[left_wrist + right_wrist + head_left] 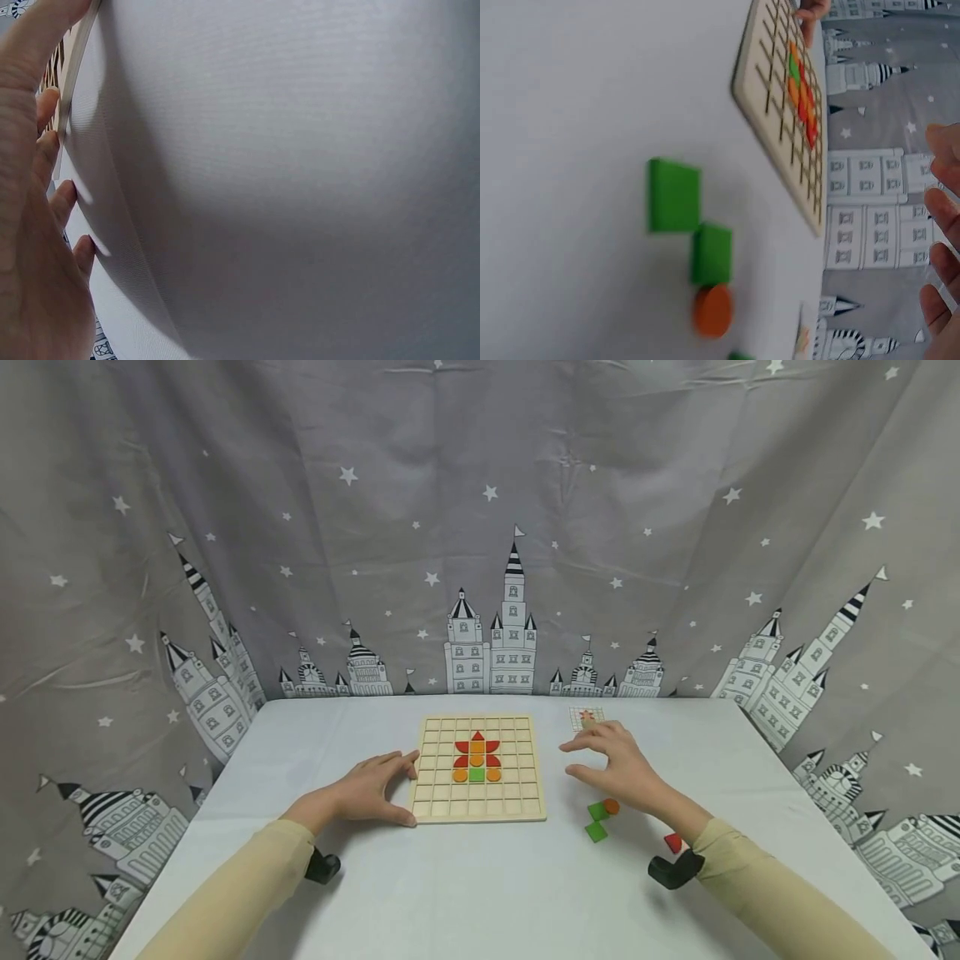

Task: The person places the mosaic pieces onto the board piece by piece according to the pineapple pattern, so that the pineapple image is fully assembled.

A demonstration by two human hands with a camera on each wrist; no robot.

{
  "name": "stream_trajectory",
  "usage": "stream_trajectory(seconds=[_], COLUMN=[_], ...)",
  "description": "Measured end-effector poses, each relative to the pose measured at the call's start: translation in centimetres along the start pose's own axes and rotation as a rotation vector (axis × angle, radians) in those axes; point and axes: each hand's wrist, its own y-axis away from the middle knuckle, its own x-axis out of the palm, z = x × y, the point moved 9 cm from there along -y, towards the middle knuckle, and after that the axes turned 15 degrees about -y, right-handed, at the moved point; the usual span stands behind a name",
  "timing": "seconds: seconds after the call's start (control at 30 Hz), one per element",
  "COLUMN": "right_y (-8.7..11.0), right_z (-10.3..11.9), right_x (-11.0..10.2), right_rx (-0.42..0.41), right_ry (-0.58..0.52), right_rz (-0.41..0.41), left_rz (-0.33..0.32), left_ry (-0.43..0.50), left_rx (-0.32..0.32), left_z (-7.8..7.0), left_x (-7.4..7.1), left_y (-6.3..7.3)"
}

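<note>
Left grip (369, 788) released, touching board (480, 818) at left edge; right grip (624, 767) released over desk (480, 893), right of board.

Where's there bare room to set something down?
Bare: the white table in front of the pale wooden grid board, and far left beyond the left hand. Crowded: right of the board, around green square tiles, an orange round tile and the right hand.

On the white table (480, 893), the square pale wooden grid board (478, 817) lies left of two green square tiles (596, 832) and an orange round disc (612, 807), with the small white rectangular card (585, 713) behind the tiles
</note>
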Motion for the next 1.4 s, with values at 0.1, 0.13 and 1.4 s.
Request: stream_trajectory(seconds=[0.1,0.13,1.4], right_y=[1.2,1.6,7.3], right_z=[-1.2,-1.6,-9.4], right_x=[-0.5,-0.7,-1.1], right_rx=[0.035,0.045,0.133], right_ry=[0.007,0.010,0.078], right_rz=[0.002,0.001,-0.025], left_rz=[-0.001,-0.001,-0.036], left_ry=[0.001,0.001,-0.010], left_rx=[0.000,0.000,0.009], left_z=[-0.1,-0.1,-0.1], left_x=[0.0,0.0,0.2], left_y=[0.0,0.0,0.7])
